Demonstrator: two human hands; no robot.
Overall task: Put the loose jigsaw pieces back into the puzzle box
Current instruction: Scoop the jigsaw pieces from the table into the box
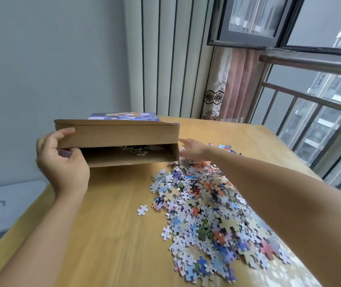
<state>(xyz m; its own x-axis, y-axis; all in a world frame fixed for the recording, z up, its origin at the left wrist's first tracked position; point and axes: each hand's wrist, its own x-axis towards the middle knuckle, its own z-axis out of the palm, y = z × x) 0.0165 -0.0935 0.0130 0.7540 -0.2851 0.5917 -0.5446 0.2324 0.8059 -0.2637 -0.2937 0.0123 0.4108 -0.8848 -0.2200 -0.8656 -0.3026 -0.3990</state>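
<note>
Left hand (62, 160) grips the tilted puzzle box (116, 134) near the tabletop's far edge while the right hand (193, 149), fingers extended, reaches beside light, slippery loose pieces (206, 214), likely best scooped in handfuls.

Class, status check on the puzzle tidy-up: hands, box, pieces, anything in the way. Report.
Left hand grips puzzle box at its open end. Right hand open, reaching beside box over loose pieces. A few pieces inside; most on table. Nothing blocking.
</note>
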